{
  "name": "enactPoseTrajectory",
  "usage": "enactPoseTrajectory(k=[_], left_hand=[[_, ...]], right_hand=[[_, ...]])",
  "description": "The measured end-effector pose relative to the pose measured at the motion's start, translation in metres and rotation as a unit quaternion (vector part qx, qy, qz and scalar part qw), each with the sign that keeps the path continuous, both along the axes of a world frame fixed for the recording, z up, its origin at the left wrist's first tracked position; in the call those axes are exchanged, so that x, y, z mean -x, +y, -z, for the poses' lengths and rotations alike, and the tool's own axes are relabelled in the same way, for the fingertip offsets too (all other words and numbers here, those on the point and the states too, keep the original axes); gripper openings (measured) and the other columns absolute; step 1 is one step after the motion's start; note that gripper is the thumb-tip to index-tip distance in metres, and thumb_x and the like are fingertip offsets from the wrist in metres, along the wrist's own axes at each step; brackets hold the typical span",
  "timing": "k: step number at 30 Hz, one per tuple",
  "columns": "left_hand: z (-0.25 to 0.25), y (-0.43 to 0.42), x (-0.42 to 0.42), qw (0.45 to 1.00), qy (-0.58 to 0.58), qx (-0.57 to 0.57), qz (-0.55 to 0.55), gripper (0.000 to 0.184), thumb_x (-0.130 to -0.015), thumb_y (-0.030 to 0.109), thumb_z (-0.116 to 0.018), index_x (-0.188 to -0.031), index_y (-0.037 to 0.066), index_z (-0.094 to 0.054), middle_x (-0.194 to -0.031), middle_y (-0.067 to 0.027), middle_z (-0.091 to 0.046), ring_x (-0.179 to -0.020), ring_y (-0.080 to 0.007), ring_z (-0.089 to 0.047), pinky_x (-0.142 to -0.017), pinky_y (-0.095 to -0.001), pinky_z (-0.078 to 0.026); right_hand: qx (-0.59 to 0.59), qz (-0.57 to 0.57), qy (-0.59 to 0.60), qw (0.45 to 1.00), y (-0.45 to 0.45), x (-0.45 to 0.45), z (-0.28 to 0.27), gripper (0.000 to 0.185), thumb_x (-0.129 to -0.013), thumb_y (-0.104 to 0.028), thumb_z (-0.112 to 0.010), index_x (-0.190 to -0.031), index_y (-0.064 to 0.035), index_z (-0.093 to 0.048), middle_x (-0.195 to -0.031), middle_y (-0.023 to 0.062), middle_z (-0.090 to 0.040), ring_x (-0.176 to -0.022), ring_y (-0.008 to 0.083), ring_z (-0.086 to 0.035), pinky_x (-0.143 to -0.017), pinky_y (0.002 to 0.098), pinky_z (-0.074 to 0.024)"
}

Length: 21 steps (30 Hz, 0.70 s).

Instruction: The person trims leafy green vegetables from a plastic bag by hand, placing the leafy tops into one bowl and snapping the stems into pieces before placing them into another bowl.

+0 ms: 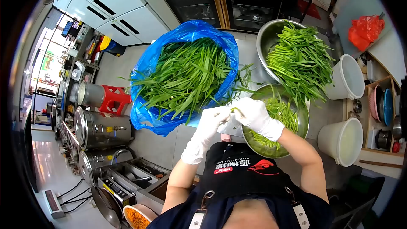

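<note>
My left hand [210, 124], in a white glove, is closed in a pinch on a water spinach stem [234, 109]. Opposite it, my right hand [257, 118], also gloved, pinches the same stem, and most of the stem is hidden by the fingers. Beyond my left hand, a blue plastic bag [142, 112] is full of long-leaved water spinach [186, 74]. Beneath my right wrist stands a steel bowl [271, 152] with short cut green stems [283, 116] inside. Behind that bowl, a larger steel basin [263, 38] holds a heap of leafy water spinach [299, 55].
Two white buckets [345, 142] stand at the right, near a shelf with bowls [383, 106]. To the left are a red stool [114, 99] and large steel pots [104, 129]. Loose leaves [243, 78] lie between bag and basin. White cabinets [112, 12] stand behind.
</note>
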<state>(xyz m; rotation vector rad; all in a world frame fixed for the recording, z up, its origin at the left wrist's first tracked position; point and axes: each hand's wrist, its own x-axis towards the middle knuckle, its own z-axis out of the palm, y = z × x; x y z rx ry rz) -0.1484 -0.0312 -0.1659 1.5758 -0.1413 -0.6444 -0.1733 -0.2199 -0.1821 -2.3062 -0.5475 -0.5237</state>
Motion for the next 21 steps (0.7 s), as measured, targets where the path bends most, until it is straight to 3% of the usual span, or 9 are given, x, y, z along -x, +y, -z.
enactPoseTrajectory(k=[2, 5, 10, 11, 12, 14, 16, 19, 21], left_hand=[[-0.008, -0.015, 0.004, 1.0, -0.016, 0.017, 0.009, 0.022, -0.09, 0.017, -0.062, -0.097, -0.002, -0.069, -0.073, 0.0027, -0.056, -0.067, -0.006, -0.048, -0.063, -0.0218, -0.038], [-0.01, -0.027, 0.008, 0.997, -0.039, 0.004, 0.064, 0.026, -0.09, 0.021, -0.062, -0.102, -0.001, -0.07, -0.078, 0.0022, -0.06, -0.073, -0.006, -0.052, -0.068, -0.0216, -0.042], [0.034, -0.048, -0.015, 0.878, -0.383, -0.19, 0.216, 0.056, -0.085, 0.047, -0.066, -0.12, 0.003, -0.063, -0.113, -0.0198, -0.065, -0.102, -0.0352, -0.062, -0.091, -0.0396, -0.048], [0.021, -0.049, -0.021, 0.817, -0.462, -0.31, 0.15, 0.05, -0.084, 0.042, -0.067, -0.117, 0.004, -0.065, -0.107, -0.0174, -0.067, -0.095, -0.0335, -0.063, -0.086, -0.039, -0.049], [0.017, -0.052, -0.037, 0.832, -0.453, -0.311, 0.078, 0.039, -0.083, 0.036, -0.069, -0.105, 0.005, -0.068, -0.094, -0.0151, -0.067, -0.086, -0.0331, -0.063, -0.078, -0.0414, -0.049], [0.019, -0.046, -0.073, 0.755, -0.542, -0.365, -0.06, 0.023, -0.081, 0.029, -0.07, -0.081, 0.006, -0.069, -0.076, -0.0115, -0.062, -0.075, -0.0307, -0.061, -0.071, -0.0426, -0.048], [0.021, -0.026, -0.099, 0.638, -0.544, -0.542, -0.057, 0.031, -0.072, 0.035, -0.078, -0.082, 0.008, -0.065, -0.082, -0.0101, -0.059, -0.079, -0.028, -0.059, -0.069, -0.0398, -0.047], [0.028, -0.008, -0.109, 0.562, -0.511, -0.65, -0.028, 0.063, -0.052, 0.049, -0.087, -0.089, 0.006, -0.061, -0.085, -0.0095, -0.059, -0.082, -0.0257, -0.059, -0.069, -0.0389, -0.048], [0.044, 0.005, -0.118, 0.582, -0.47, -0.663, -0.005, 0.04, -0.065, 0.035, -0.08, -0.085, 0.005, -0.062, -0.083, -0.0099, -0.06, -0.079, -0.0253, -0.061, -0.067, -0.0403, -0.046]], right_hand=[[-0.175, 0.07, 0.112, 0.976, -0.007, 0.011, 0.003, 0.009, -0.082, -0.009, -0.063, -0.091, -0.0058, -0.062, -0.08, 0.0072, -0.065, -0.068, 0.022, -0.062, -0.061, 0.0297, -0.0511], [-0.46, 0.157, 0.301, 0.821, -0.061, 0.011, 0.0, 0.012, -0.095, -0.014, -0.055, -0.095, -0.0053, -0.064, -0.075, -0.0015, -0.059, -0.059, 0.0045, -0.051, -0.051, 0.0179, -0.0417], [-0.438, 0.245, 0.176, 0.847, -0.141, 0.039, -0.018, 0.019, -0.099, -0.014, -0.048, -0.105, -0.0014, -0.061, -0.075, -0.0017, -0.055, -0.057, 0.004, -0.047, -0.05, 0.0189, -0.0393], [-0.426, 0.259, 0.164, 0.852, -0.149, 0.046, -0.016, 0.019, -0.1, -0.013, -0.047, -0.105, -0.001, -0.06, -0.075, -0.0013, -0.054, -0.057, 0.0044, -0.047, -0.05, 0.0192, -0.0397], [-0.431, 0.254, 0.171, 0.849, -0.15, 0.051, -0.016, 0.018, -0.1, -0.012, -0.046, -0.105, -0.0008, -0.06, -0.075, -0.001, -0.054, -0.056, 0.0047, -0.047, -0.049, 0.0195, -0.0399], [-0.44, 0.244, 0.185, 0.844, -0.151, 0.065, -0.015, 0.018, -0.1, -0.011, -0.046, -0.104, -0.0003, -0.06, -0.076, -0.0006, -0.055, -0.056, 0.0052, -0.048, -0.049, 0.0201, -0.0404], [-0.441, 0.241, 0.203, 0.841, -0.142, 0.073, -0.009, 0.016, -0.099, -0.009, -0.047, -0.102, 0.0, -0.06, -0.074, 0.0002, -0.055, -0.056, 0.0052, -0.049, -0.05, 0.0202, -0.0417], [-0.433, 0.213, 0.221, 0.848, -0.13, 0.076, 0.005, 0.015, -0.098, -0.008, -0.048, -0.101, 0.0003, -0.06, -0.073, 0.0006, -0.055, -0.056, 0.0053, -0.05, -0.051, 0.02, -0.0422], [-0.464, 0.204, 0.239, 0.828, -0.121, 0.076, 0.005, 0.017, -0.098, -0.008, -0.047, -0.101, 0.0005, -0.061, -0.073, 0.0005, -0.054, -0.057, 0.0052, -0.049, -0.052, 0.0199, -0.0419]])
